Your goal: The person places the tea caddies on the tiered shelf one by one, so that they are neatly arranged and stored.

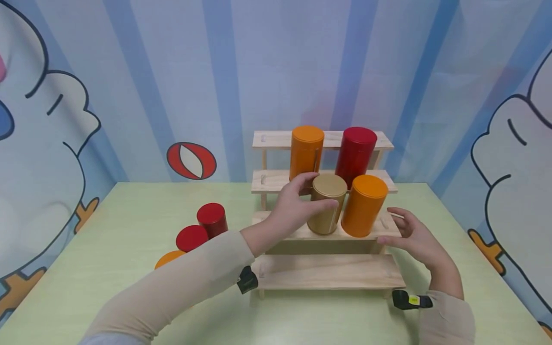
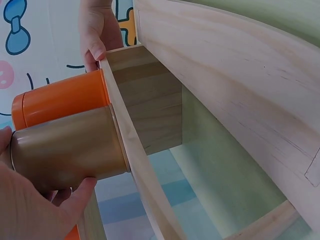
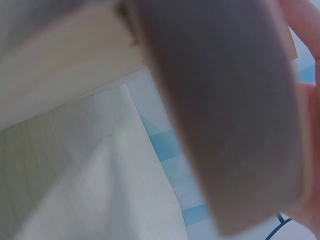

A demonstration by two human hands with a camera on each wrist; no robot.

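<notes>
My left hand (image 1: 293,208) grips a gold tin canister (image 1: 324,211) upright on the second board of a stepped wooden rack (image 1: 329,272), thumb at its front and fingers behind. In the left wrist view, the gold canister's base meets the board's edge, with an orange canister (image 2: 65,100) close beside it. My right hand (image 1: 418,239) holds the right end of that same board between thumb and fingers. On the board above stand another orange canister (image 1: 305,153) and a tall red canister (image 1: 355,155). A blurred wooden part (image 3: 220,115) fills much of the right wrist view.
Left of the rack, two red canisters (image 1: 212,218) and an orange-topped one (image 1: 169,258), partly hidden by my left sleeve, stand on the pale green table (image 1: 129,215). Behind hangs a blue striped backdrop (image 1: 276,72) with cartoon figures.
</notes>
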